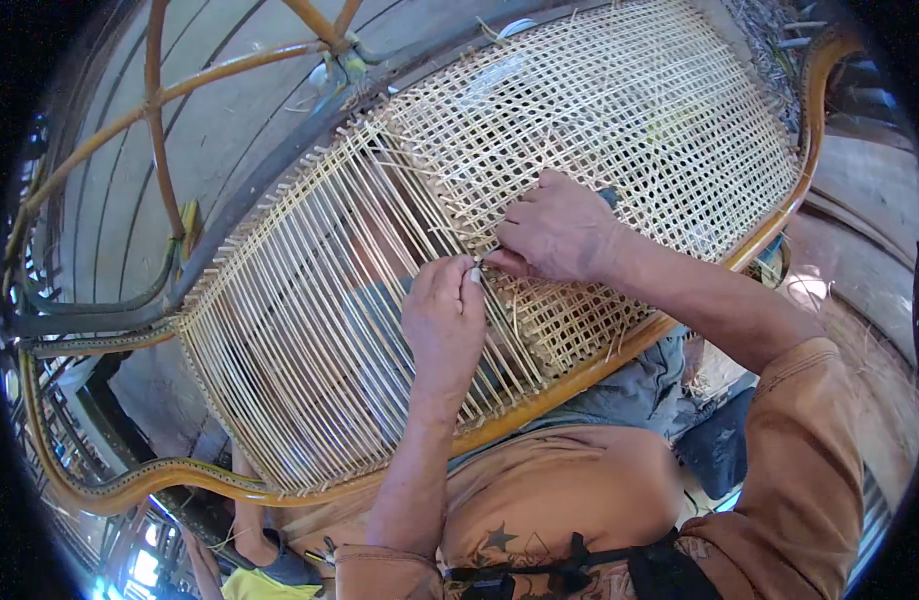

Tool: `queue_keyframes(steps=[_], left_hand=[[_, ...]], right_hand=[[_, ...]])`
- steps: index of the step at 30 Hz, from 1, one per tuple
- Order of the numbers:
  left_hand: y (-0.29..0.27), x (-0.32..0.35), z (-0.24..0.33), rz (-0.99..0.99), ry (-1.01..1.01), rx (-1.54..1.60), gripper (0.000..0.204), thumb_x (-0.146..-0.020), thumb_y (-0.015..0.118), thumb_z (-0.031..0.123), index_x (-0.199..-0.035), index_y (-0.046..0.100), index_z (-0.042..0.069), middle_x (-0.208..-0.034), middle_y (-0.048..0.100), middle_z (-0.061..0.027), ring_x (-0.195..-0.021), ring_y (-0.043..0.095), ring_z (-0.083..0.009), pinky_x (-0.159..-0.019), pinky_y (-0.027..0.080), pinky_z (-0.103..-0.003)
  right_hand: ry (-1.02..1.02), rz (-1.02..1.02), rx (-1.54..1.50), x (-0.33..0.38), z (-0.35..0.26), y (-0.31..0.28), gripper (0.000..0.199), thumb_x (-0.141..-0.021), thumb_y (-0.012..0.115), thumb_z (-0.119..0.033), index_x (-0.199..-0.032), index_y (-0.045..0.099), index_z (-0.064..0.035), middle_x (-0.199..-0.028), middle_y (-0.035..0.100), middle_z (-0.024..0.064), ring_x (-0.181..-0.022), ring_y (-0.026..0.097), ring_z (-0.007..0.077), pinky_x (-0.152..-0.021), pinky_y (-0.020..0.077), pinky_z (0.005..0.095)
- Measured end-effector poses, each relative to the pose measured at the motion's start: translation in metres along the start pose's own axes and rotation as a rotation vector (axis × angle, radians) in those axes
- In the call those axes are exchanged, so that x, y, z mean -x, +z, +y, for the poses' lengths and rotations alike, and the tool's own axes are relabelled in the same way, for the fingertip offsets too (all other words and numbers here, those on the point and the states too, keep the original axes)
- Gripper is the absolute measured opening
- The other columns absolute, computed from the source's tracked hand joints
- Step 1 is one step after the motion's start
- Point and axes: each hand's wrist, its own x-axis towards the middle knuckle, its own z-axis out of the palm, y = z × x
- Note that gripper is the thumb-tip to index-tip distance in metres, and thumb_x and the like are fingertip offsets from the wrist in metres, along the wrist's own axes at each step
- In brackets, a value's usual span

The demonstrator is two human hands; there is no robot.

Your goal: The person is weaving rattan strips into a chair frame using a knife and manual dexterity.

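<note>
A cane seat panel (pixel 630 110) stretches across a curved, varnished rattan frame (pixel 520 412). Its right part is woven in an open lattice, while parallel cane strands (pixel 290 300) run across the left part. My left hand (pixel 445 315) is closed in a pinch on a cane strand at the weave's edge. Beside it, almost touching, my right hand (pixel 560 230) is curled with thumb and fingers together at the same spot. What its fingers hold is hidden. A small dark object (pixel 608 197) shows behind the right hand; I cannot tell whether it is held.
Rattan poles (pixel 155 130) of a frame rise at the upper left. The frame's curved arm (pixel 825 80) bends up at the right. Loose cane ends stick out along the panel's edge. Another person's yellow garment (pixel 270 585) shows at the lower left. Wooden floorboards (pixel 860 220) lie around.
</note>
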Motion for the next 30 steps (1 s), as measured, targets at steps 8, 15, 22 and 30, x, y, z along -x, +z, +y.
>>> queue_keyframes(steps=[8,15,22,30], left_hand=[[-0.002,0.004,0.016,-0.006,-0.011,-0.119,0.015,-0.082,0.059,0.014,-0.093,0.064,0.004,-0.091,0.063,-0.0130,-0.080,0.062,-0.0295,-0.071,0.049,-0.039],[-0.004,0.003,0.021,-0.011,-0.068,-0.073,0.017,-0.085,0.060,0.018,-0.093,0.064,0.003,-0.090,0.061,-0.0136,-0.076,0.061,-0.0286,-0.068,0.049,-0.039],[0.000,-0.003,0.025,-0.090,-0.297,-0.008,0.023,-0.084,0.061,0.021,-0.095,0.060,0.001,-0.090,0.060,-0.0128,-0.078,0.061,-0.0252,-0.071,0.048,-0.036],[0.001,0.009,0.025,-0.083,-0.245,-0.066,0.028,-0.080,0.064,0.020,-0.099,0.057,0.001,-0.091,0.060,-0.0134,-0.085,0.059,-0.0266,-0.077,0.047,-0.037]], right_hand=[[0.326,0.044,-0.146,0.020,-0.009,-0.014,0.016,-0.085,0.055,-0.022,-0.086,0.055,-0.0062,-0.080,0.058,0.0102,-0.075,0.063,0.0294,-0.064,0.0519,0.0403],[0.366,-0.089,-0.098,0.054,-0.032,-0.026,0.011,-0.084,0.055,-0.014,-0.090,0.055,-0.0050,-0.086,0.059,0.0113,-0.076,0.064,0.0278,-0.065,0.0525,0.0368],[0.317,-0.023,0.029,0.061,-0.043,-0.005,0.014,-0.083,0.055,-0.016,-0.093,0.057,-0.0054,-0.087,0.060,0.0116,-0.080,0.064,0.0269,-0.069,0.0515,0.0360],[0.263,-0.085,-0.015,0.053,-0.036,-0.010,0.013,-0.083,0.056,-0.018,-0.087,0.058,-0.0061,-0.080,0.059,0.0107,-0.074,0.062,0.0264,-0.065,0.0500,0.0377]])
